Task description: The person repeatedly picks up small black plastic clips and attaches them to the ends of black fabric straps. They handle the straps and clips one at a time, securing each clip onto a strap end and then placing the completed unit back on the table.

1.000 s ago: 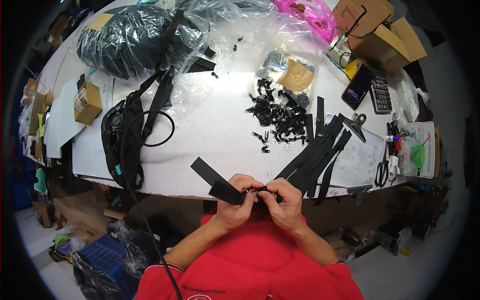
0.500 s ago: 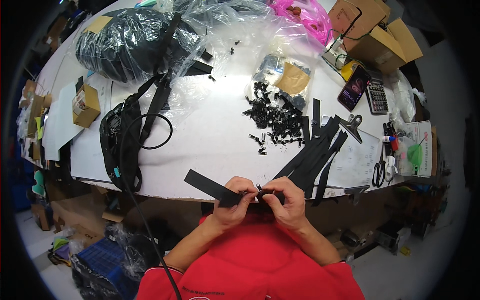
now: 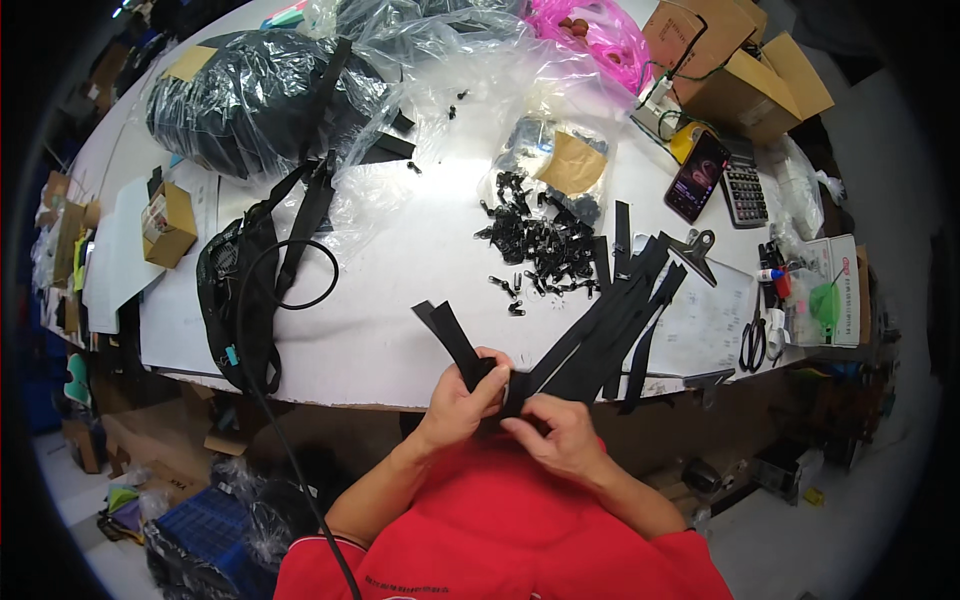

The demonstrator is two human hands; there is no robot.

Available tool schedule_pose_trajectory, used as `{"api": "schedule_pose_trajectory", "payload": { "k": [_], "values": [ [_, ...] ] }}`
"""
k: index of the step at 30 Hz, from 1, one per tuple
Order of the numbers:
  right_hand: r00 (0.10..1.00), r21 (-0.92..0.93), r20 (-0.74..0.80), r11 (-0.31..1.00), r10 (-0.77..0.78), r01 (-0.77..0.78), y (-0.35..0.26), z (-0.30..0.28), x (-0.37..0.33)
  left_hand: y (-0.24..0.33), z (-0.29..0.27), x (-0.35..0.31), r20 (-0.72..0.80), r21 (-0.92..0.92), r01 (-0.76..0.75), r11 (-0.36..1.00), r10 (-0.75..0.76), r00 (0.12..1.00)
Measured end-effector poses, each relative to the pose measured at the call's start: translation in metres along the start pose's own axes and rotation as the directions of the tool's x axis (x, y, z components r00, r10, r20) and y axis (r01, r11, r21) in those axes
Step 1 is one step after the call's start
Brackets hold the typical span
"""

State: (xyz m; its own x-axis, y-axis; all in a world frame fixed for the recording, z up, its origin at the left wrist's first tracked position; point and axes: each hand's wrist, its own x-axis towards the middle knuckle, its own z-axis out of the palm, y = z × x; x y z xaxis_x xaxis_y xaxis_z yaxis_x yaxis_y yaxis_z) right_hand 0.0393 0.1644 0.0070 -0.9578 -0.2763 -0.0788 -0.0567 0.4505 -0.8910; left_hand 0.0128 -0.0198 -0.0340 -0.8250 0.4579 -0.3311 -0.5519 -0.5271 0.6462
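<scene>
My left hand (image 3: 465,403) is closed round a black zipper strip (image 3: 455,343), whose two ends stick up and fan apart above the fingers. The strip bends over and shows again between my hands. There, at the table's front edge, my right hand (image 3: 558,432) pinches its lower part, with thumb and fingertips together. A slider on the strip cannot be made out. Just beyond my right hand, a bundle of black zipper strips (image 3: 610,330) lies over the table edge. Farther off is a heap of small black zipper sliders (image 3: 545,240), spilling from a clear bag (image 3: 522,150).
A black strap bag (image 3: 235,290) lies at the left, with a black cable (image 3: 275,425) hanging across in front. A large plastic-wrapped bundle (image 3: 250,105) stands far left. Right are a clip (image 3: 695,258), scissors (image 3: 754,338), a phone (image 3: 698,178), a calculator (image 3: 744,185) and cartons (image 3: 765,95).
The strip in my left hand has swung from pointing left to pointing up and away, its ends now spread. My right hand has dropped lower and slightly inward. The view has shifted a little.
</scene>
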Motion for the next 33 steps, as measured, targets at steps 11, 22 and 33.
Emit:
{"api": "schedule_pose_trajectory", "payload": {
  "k": [11, 22, 33],
  "values": [
    [0.993, -0.036, -0.076, 0.996, -0.089, 0.086, 0.011, -0.061, 0.032, 0.007, 0.016, -0.001, 0.154, -0.159, 0.145, 0.977, -0.120, 0.981],
    [0.937, 0.522, 0.328, 0.803, 0.121, -0.287, 0.010, 0.034, 0.013, 0.038, 0.009, -0.016, 0.052, 0.055, -0.039, 0.998, 0.036, 0.998],
    [0.991, 0.624, -0.120, 0.781, 0.061, 0.028, -0.009, -0.012, 0.048, 0.014, 0.012, -0.003, -0.243, 0.095, -0.189, 0.977, 0.207, 0.948]
  ]
}}
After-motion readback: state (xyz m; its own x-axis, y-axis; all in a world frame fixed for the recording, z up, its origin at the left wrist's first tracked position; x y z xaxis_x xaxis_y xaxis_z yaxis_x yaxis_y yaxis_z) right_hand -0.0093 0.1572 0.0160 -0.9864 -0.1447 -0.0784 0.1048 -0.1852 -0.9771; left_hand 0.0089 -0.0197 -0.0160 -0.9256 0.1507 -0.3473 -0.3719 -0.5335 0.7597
